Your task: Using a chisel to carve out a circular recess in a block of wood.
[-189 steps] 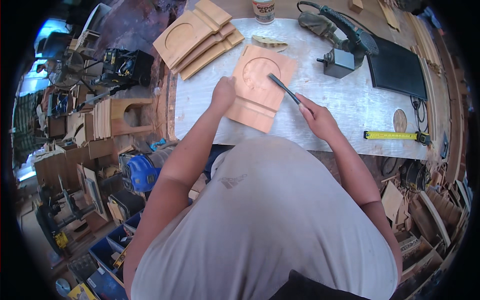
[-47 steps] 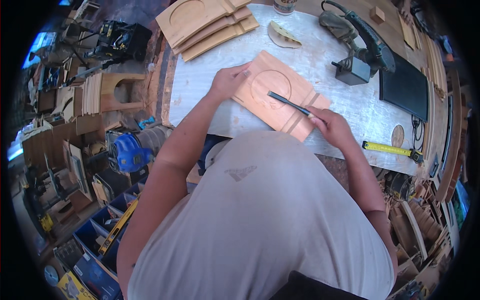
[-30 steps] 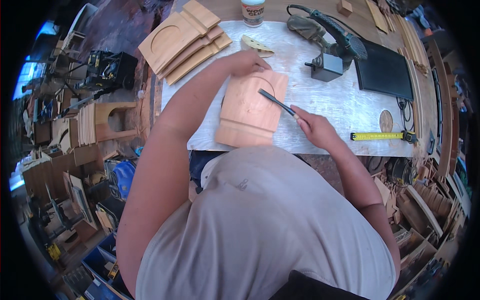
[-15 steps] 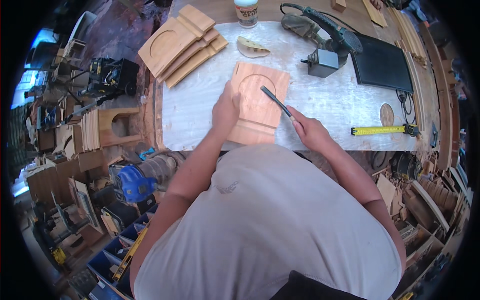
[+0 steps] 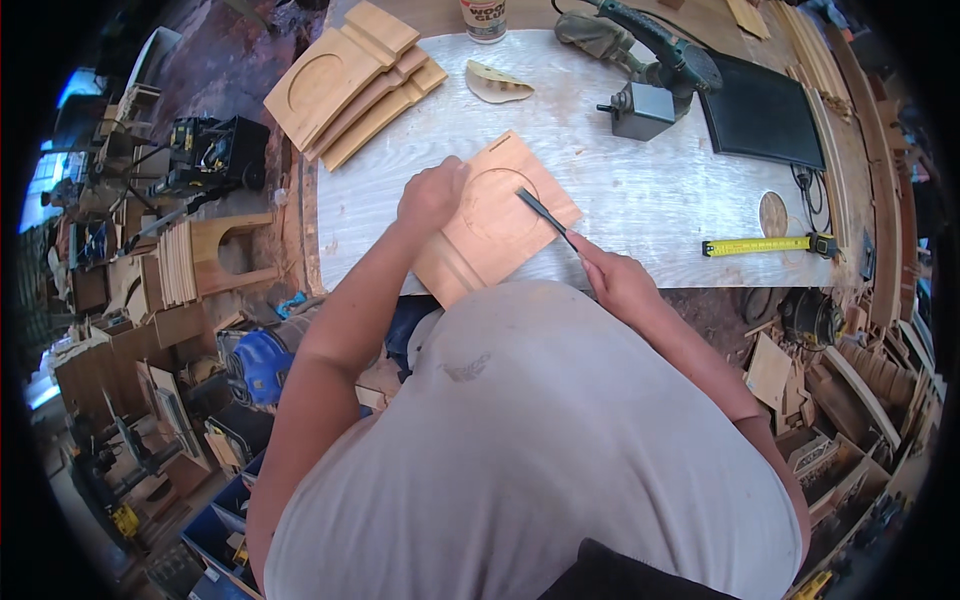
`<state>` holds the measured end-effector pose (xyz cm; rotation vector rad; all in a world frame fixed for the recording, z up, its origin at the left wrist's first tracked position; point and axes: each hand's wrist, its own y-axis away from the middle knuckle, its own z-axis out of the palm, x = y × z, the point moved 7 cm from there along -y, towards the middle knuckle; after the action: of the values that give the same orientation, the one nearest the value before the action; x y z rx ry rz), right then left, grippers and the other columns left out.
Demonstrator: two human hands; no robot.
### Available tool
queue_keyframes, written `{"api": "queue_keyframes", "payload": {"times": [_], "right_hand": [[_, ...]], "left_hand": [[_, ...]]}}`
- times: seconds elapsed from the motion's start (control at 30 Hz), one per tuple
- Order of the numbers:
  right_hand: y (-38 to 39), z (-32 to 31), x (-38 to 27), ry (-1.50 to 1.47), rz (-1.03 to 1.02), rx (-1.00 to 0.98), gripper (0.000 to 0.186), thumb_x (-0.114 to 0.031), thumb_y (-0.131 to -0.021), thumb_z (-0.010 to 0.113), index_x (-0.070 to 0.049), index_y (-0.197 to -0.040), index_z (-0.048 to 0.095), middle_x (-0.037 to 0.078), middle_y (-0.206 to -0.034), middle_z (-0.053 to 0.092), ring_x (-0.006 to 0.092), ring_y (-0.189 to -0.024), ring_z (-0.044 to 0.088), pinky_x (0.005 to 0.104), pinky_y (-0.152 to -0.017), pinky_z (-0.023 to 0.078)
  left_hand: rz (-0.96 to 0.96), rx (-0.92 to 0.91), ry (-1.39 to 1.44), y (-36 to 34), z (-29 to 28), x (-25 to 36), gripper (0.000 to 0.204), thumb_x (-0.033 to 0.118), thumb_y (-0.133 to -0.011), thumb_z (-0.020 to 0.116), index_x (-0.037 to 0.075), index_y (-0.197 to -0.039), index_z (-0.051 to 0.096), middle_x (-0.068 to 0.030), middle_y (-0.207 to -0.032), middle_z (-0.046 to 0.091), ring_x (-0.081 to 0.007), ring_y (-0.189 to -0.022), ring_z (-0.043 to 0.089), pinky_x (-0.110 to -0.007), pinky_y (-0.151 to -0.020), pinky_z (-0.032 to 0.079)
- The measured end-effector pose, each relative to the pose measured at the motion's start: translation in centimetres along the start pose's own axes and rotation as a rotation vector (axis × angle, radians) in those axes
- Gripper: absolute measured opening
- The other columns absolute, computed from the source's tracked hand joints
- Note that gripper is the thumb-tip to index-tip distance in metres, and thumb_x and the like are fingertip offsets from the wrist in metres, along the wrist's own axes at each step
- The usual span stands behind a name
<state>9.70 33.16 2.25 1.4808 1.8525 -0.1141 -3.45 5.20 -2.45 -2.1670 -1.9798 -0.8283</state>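
Note:
A flat wooden board [image 5: 490, 215] with a round shallow recess and a groove across its near end lies turned on the white worktop. My left hand [image 5: 434, 194] grips its left edge, fingers closed over it. In my right hand [image 5: 618, 275] is a chisel [image 5: 543, 209], held by the handle. Its blade slants up and left over the recess, the tip near the recess's right side; whether it touches the wood I cannot tell. At the back left, several similar boards [image 5: 350, 75] are stacked, the top one with the same round recess.
Behind the board lie a curved sanding disc [image 5: 498, 82] and a glue bottle [image 5: 484, 18]. A grey metal block [image 5: 642, 110] stands by a power tool [image 5: 665, 45] and a black flat panel [image 5: 763, 110]. To the right lies an extended yellow tape measure [image 5: 758, 246]. Wood strips line the right edge.
The board has turned clockwise, its far end swinging right. My left hand has moved up and left with its edge. The chisel stays in my right hand, its tip slightly lower.

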Motion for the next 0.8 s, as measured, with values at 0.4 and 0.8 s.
{"api": "queue_keyframes", "payload": {"times": [0.4, 0.8], "right_hand": [[-3.0, 0.6, -0.8, 0.007, -0.060, 0.044, 0.050, -0.023, -0.104, 0.052, -0.030, -0.153, 0.046, 0.019, -0.082, 0.067, 0.0388, -0.076, 0.066, 0.0503, -0.071, 0.052], [-1.5, 0.8, 0.2, 0.025, -0.049, 0.051, 0.050, -0.021, -0.104, 0.052, -0.028, -0.153, 0.045, 0.018, -0.080, 0.067, 0.0383, -0.073, 0.067, 0.0503, -0.069, 0.052]], "left_hand": [[-0.066, 0.006, -0.009, 1.0, -0.2, 0.5, 0.044, 0.044, -0.109, 0.037, 0.014, -0.121, 0.067, -0.0235, -0.100, 0.072, -0.0445, -0.101, 0.067, -0.055, -0.090, 0.051], [-0.069, 0.030, 0.007, 0.7, -0.5, 0.4, 0.043, 0.044, -0.109, 0.038, 0.014, -0.118, 0.068, -0.0231, -0.098, 0.072, -0.0446, -0.097, 0.068, -0.055, -0.088, 0.052]]}}
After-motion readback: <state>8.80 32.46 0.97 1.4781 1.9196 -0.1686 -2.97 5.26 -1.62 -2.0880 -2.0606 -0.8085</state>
